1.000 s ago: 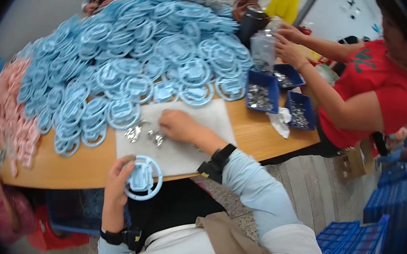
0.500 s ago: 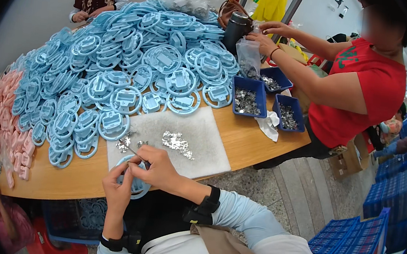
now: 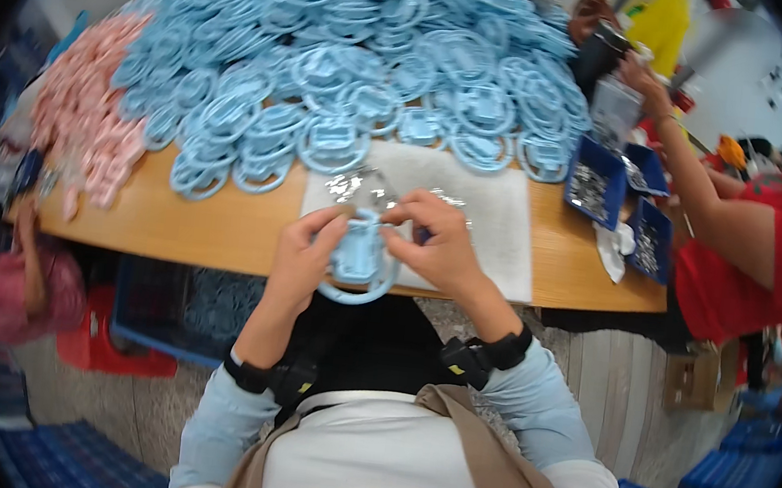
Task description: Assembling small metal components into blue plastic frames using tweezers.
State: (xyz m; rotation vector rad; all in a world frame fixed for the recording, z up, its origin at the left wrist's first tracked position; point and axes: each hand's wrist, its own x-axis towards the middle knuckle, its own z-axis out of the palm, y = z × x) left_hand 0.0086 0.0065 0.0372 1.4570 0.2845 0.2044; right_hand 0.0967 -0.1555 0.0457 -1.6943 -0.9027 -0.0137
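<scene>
Between my hands is a light blue plastic part [image 3: 356, 258], a ring with a rectangular housing in its middle, at the mat's front edge. My left hand [image 3: 305, 249] pinches its upper left side with thumb and index finger. My right hand [image 3: 440, 244] is closed at its upper right side, around a slim tool [image 3: 422, 236] with a dark handle; its kind is blurred. Whether the right fingertips also hold a small piece is too small to tell. Just beyond my fingers, small shiny metal pieces [image 3: 349, 187] lie on the white mat [image 3: 503, 246].
A large heap of blue parts [image 3: 332, 76] covers the table's far side, with pink parts [image 3: 91, 108] at the left. Blue bins [image 3: 596, 182] of metal pieces stand at the right, beside a person in red [image 3: 745, 234]. Another person [image 3: 24, 286] is at the lower left.
The view has swung, shifting the scene rightward. My hands, formerly fingertip to fingertip above the blue part, have spread to either side of it, and the left now grips it.
</scene>
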